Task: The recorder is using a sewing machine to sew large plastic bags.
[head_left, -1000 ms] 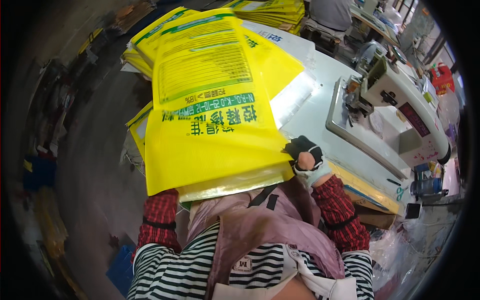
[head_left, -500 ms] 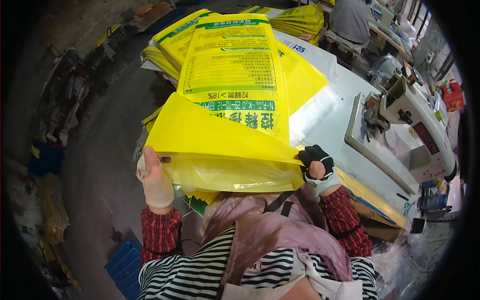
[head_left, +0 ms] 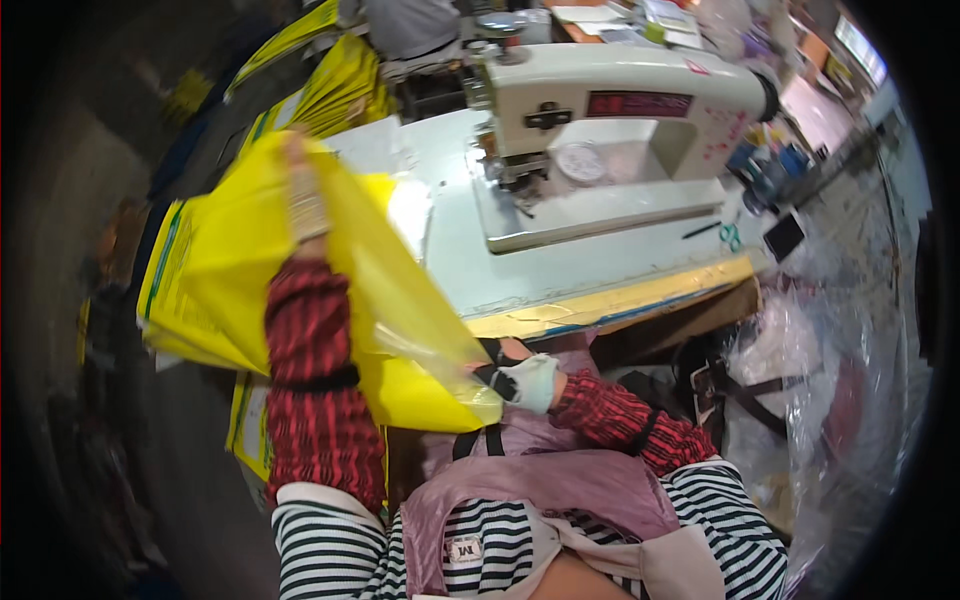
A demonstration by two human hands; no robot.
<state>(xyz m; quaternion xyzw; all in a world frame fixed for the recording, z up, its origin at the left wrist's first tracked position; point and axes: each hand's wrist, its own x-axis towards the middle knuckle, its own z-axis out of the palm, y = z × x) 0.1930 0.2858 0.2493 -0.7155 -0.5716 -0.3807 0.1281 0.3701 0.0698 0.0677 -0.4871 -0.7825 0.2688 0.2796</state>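
Observation:
A yellow woven plastic bag (head_left: 395, 310) with a clear film lining stretches slantwise between my hands. My left hand (head_left: 305, 195), blurred, is raised and closed on its far upper edge. Close to my body, my right hand (head_left: 515, 375), in a black and pale fingerless glove, is closed on the bag's near corner; the cloth hides some fingertips. Beneath the raised bag lie more yellow bags with green print (head_left: 180, 245), partly covered by it. A white sewing machine (head_left: 640, 115) stands on the table to the right of the bag.
The pale table (head_left: 450, 250) has a yellow-taped front edge (head_left: 620, 300). Teal scissors (head_left: 730, 236), a black pen (head_left: 702, 230) and a phone (head_left: 784, 236) lie right of the machine. Another bag pile (head_left: 335, 90) and a seated person (head_left: 410, 25) are behind; clear plastic sheeting (head_left: 820, 370) hangs at right.
My view has swung right toward the sewing machine. My left hand has gone up and away with its end of the bag, turning it from level to slanted; both hands keep hold.

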